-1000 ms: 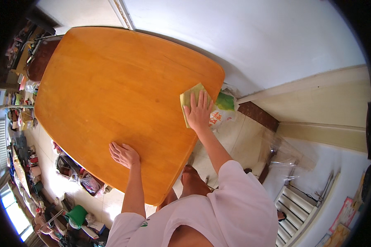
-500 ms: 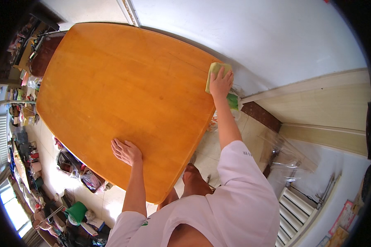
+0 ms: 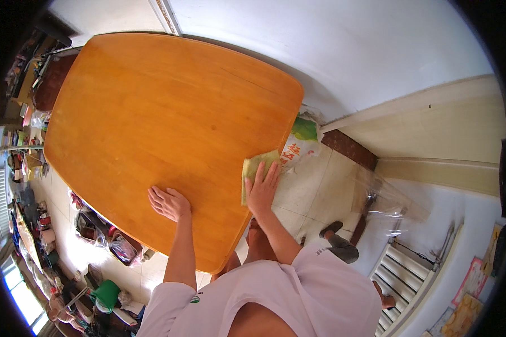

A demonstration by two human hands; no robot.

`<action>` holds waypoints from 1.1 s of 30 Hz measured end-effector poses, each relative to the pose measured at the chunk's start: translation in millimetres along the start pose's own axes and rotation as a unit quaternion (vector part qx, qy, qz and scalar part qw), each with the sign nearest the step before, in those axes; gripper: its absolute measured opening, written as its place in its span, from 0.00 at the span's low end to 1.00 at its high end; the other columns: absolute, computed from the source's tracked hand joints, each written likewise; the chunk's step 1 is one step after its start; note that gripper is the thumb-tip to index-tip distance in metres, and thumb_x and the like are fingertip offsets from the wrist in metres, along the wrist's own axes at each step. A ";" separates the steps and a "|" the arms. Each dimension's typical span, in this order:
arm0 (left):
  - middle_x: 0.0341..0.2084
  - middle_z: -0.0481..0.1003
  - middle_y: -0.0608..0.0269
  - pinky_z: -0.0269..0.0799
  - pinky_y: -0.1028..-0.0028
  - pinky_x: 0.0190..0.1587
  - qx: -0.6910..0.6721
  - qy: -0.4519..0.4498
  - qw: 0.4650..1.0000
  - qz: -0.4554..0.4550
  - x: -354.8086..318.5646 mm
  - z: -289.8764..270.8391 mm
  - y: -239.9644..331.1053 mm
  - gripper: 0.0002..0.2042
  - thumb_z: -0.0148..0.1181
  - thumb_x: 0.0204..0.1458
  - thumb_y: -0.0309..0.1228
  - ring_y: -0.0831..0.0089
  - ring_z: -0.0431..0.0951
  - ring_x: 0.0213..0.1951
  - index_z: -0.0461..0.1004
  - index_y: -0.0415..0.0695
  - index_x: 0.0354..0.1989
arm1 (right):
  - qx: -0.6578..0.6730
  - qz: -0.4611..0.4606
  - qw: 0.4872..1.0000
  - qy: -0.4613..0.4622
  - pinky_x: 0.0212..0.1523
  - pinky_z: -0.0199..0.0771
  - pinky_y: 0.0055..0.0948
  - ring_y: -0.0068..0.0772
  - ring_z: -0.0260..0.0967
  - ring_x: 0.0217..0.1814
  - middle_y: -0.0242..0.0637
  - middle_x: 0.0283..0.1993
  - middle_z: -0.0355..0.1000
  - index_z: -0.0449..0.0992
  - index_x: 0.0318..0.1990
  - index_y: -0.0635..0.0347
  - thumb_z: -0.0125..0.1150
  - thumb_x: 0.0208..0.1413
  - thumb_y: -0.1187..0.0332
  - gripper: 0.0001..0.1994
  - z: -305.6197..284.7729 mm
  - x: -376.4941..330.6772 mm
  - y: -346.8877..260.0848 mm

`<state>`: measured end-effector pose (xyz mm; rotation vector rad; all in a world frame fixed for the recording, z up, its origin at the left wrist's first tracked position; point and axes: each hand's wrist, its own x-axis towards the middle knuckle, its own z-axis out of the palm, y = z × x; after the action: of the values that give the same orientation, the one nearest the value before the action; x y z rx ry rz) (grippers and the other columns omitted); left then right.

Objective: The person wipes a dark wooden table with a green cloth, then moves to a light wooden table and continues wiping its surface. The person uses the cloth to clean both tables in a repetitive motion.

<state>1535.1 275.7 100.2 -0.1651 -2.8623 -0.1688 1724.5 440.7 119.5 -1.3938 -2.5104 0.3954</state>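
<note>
At the right edge of the table (image 3: 152, 112), we are resting our outstretched right hand (image 3: 262, 188) on the yellow cloth (image 3: 254, 163), covering too much to be telling its long axis; our left hand (image 3: 170, 203) is lying palm-down, well apart, leftward. Beyond the edge, a plastic bag (image 3: 305, 135) is showing.

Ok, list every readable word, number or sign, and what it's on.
White-and-green plastic bag: red characters, not copied here.
White short-sleeved shirt: green chest emblem and dark sleeve lettering, too small to read.
Pink-edged rectangular sheet, lower right: too blurred to read.
</note>
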 end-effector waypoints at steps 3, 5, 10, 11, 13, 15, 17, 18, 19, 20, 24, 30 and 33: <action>0.66 0.59 0.54 0.49 0.58 0.69 0.003 -0.006 1.000 -0.007 0.8 -1.8 0.9 0.25 0.45 0.61 0.37 0.58 0.56 0.67 0.61 0.36 0.64 | 0.019 0.007 1.000 -0.015 0.69 0.46 0.59 0.66 0.39 0.74 0.65 0.73 0.39 0.51 0.70 0.62 0.57 0.58 0.53 0.38 0.5 -10.4 -3.6; 0.66 0.59 0.54 0.49 0.59 0.69 0.005 -0.013 1.000 -0.012 0.4 -4.7 3.2 0.25 0.45 0.61 0.37 0.58 0.55 0.68 0.61 0.37 0.64 | 0.018 0.009 1.000 -0.008 0.69 0.47 0.59 0.66 0.40 0.74 0.65 0.73 0.39 0.51 0.70 0.62 0.58 0.58 0.53 0.38 -0.2 -8.1 -3.5; 0.67 0.58 0.55 0.48 0.59 0.69 -0.001 -0.018 1.000 -0.011 0.6 -4.1 0.3 0.25 0.44 0.61 0.37 0.58 0.54 0.68 0.60 0.37 0.65 | 0.000 0.001 0.999 0.051 0.69 0.47 0.58 0.65 0.39 0.75 0.64 0.73 0.38 0.49 0.71 0.62 0.56 0.60 0.56 0.37 7.7 56.1 19.8; 0.67 0.57 0.55 0.48 0.59 0.69 -0.002 -0.021 1.000 -0.014 0.3 -3.7 0.3 0.25 0.44 0.61 0.37 0.58 0.54 0.68 0.60 0.37 0.65 | -0.001 0.014 0.999 0.047 0.69 0.48 0.58 0.64 0.40 0.75 0.64 0.73 0.39 0.49 0.71 0.62 0.55 0.61 0.55 0.36 7.9 75.6 26.0; 0.67 0.57 0.55 0.48 0.58 0.69 -0.004 -0.023 1.000 -0.016 0.0 -3.3 1.7 0.25 0.44 0.61 0.37 0.58 0.54 0.68 0.60 0.37 0.64 | -0.011 0.027 0.998 0.050 0.68 0.48 0.59 0.61 0.40 0.75 0.62 0.73 0.40 0.49 0.71 0.60 0.52 0.62 0.53 0.35 11.0 115.3 42.2; 0.67 0.57 0.55 0.48 0.58 0.69 -0.004 -0.021 1.000 -0.017 0.5 -3.9 2.0 0.25 0.44 0.61 0.37 0.58 0.54 0.68 0.60 0.37 0.64 | -0.029 0.029 0.998 0.052 0.68 0.49 0.59 0.59 0.41 0.76 0.60 0.74 0.40 0.49 0.72 0.59 0.48 0.63 0.50 0.35 17.2 155.6 59.0; 0.67 0.57 0.55 0.48 0.58 0.69 0.000 -0.023 1.000 -0.020 0.6 -3.9 0.9 0.25 0.44 0.61 0.37 0.58 0.54 0.68 0.60 0.37 0.64 | -0.043 0.027 0.997 0.063 0.68 0.50 0.59 0.59 0.42 0.75 0.58 0.74 0.42 0.50 0.71 0.58 0.49 0.63 0.49 0.35 20.2 195.8 71.8; 0.67 0.57 0.55 0.48 0.58 0.69 0.001 -0.024 0.999 -0.020 0.4 -3.1 0.8 0.25 0.44 0.61 0.37 0.58 0.54 0.68 0.60 0.37 0.64 | -0.046 0.024 0.996 0.079 0.67 0.51 0.60 0.60 0.43 0.75 0.57 0.73 0.44 0.52 0.70 0.58 0.51 0.62 0.50 0.34 21.2 214.9 78.4; 0.67 0.57 0.54 0.48 0.58 0.69 0.002 -0.022 1.000 -0.017 0.4 -2.3 -0.9 0.25 0.44 0.61 0.37 0.58 0.54 0.68 0.60 0.37 0.64 | -0.052 0.038 0.996 0.066 0.68 0.50 0.59 0.58 0.42 0.75 0.57 0.73 0.44 0.51 0.71 0.57 0.49 0.62 0.49 0.34 22.4 234.0 82.6; 0.67 0.58 0.54 0.48 0.57 0.69 0.000 -0.020 1.000 -0.013 0.1 0.0 -0.7 0.25 0.45 0.61 0.37 0.58 0.54 0.68 0.60 0.37 0.64 | -0.059 0.052 0.995 0.056 0.69 0.48 0.58 0.57 0.40 0.76 0.56 0.74 0.44 0.51 0.71 0.57 0.47 0.63 0.48 0.34 21.5 253.4 88.1; 0.67 0.58 0.54 0.48 0.57 0.69 0.004 -0.024 1.000 -0.016 -0.3 -0.1 0.1 0.25 0.45 0.61 0.37 0.58 0.54 0.68 0.61 0.37 0.64 | -0.069 0.088 0.994 0.008 0.72 0.38 0.55 0.52 0.35 0.78 0.53 0.75 0.43 0.49 0.72 0.53 0.39 0.65 0.44 0.34 20.6 303.4 91.8; 0.66 0.58 0.54 0.47 0.59 0.69 0.013 -0.031 0.999 -0.019 0.7 -3.4 2.8 0.25 0.43 0.62 0.38 0.59 0.54 0.68 0.59 0.37 0.65 | -0.110 -0.057 0.992 -0.033 0.74 0.29 0.57 0.49 0.34 0.79 0.49 0.75 0.44 0.49 0.73 0.52 0.39 0.64 0.44 0.34 41.4 277.0 6.0; 0.66 0.59 0.54 0.47 0.59 0.69 0.011 -0.028 0.999 -0.021 1.6 -4.8 3.5 0.25 0.44 0.62 0.38 0.59 0.55 0.68 0.60 0.38 0.65 | -0.098 -0.193 0.976 -0.036 0.73 0.30 0.60 0.48 0.35 0.79 0.48 0.76 0.43 0.51 0.72 0.52 0.41 0.63 0.44 0.34 53.0 219.7 -56.8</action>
<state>1535.2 278.7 105.6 -0.1060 -2.9242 -0.1441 1548.8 593.2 107.2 -0.9235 -2.8603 0.1259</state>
